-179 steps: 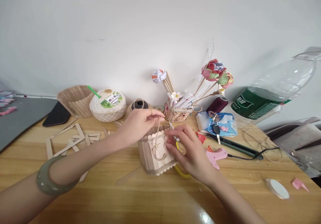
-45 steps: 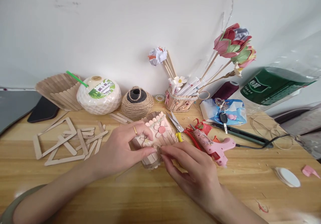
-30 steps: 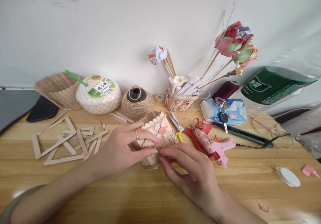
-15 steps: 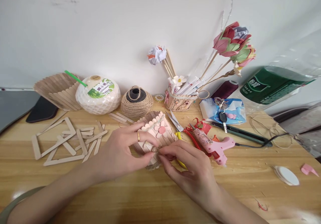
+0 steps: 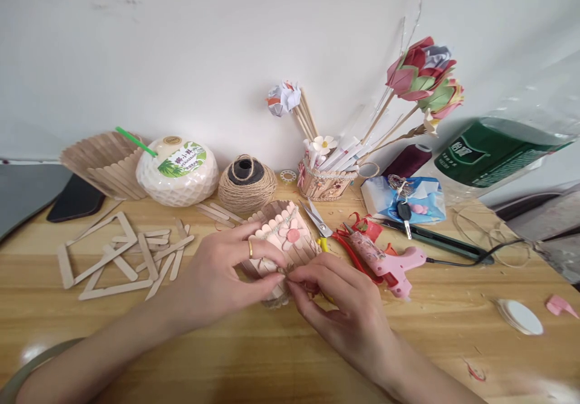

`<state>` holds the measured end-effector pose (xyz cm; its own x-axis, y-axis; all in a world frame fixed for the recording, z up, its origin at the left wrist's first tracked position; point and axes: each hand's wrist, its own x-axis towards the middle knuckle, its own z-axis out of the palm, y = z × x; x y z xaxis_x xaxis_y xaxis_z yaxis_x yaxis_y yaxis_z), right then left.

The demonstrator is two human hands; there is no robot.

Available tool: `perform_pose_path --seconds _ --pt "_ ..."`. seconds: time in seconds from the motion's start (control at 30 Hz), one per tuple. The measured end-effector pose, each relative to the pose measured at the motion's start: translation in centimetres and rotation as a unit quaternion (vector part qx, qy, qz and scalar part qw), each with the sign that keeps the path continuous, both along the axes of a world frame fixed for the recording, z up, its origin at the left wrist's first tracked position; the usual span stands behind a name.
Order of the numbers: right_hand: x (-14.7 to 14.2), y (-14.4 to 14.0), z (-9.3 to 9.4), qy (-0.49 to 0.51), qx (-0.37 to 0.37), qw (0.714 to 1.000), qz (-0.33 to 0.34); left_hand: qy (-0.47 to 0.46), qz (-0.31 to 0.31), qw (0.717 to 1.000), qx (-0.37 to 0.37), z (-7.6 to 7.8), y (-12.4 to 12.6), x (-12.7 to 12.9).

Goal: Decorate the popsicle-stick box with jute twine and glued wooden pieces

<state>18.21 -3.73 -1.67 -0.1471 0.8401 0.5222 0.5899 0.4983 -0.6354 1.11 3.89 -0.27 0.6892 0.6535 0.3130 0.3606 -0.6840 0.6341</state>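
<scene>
Much of the small stick basket point(image 5: 283, 235) is hidden: the left hand point(image 5: 217, 277) covers its near left side and the right hand point(image 5: 344, 307) its lower right, so only the pink scalloped top with a flower shows, lying tilted on the bench point(image 5: 226, 355) between both hands. The fingers of both hands are pinched together on a bit of jute twine point(image 5: 281, 271) at the basket's near edge (the knot itself is too small to make out). Just right lie scissors point(image 5: 317, 223) and a pink glue gun point(image 5: 389, 262); behind stands a twine ball point(image 5: 247, 183), loose sticks point(image 5: 122, 256) to the left. A bottle point(image 5: 498, 150) is cut off at right.
</scene>
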Motion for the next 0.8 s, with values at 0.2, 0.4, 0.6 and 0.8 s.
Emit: perform_pose_path --seconds 0.2,0.4,0.6,0.8 --pt "-0.14 -0.04 -0.12 -0.020 0.022 1.000 -0.009 -0.019 0.004 1.000 -0.008 -0.07 -0.07 0.20" --pt "0.07 -0.16 -0.84 -0.092 0.090 0.991 -0.018 -0.020 0.009 1.000 -0.018 0.23 -0.13 0.38" --pt "0.37 -0.24 -0.88 -0.155 0.131 0.979 -0.016 -0.014 0.016 0.999 -0.043 0.41 -0.14 0.28" --pt "0.53 -0.33 -0.84 -0.169 0.132 0.977 -0.008 -0.018 0.021 0.998 -0.060 0.40 -0.20 0.30"
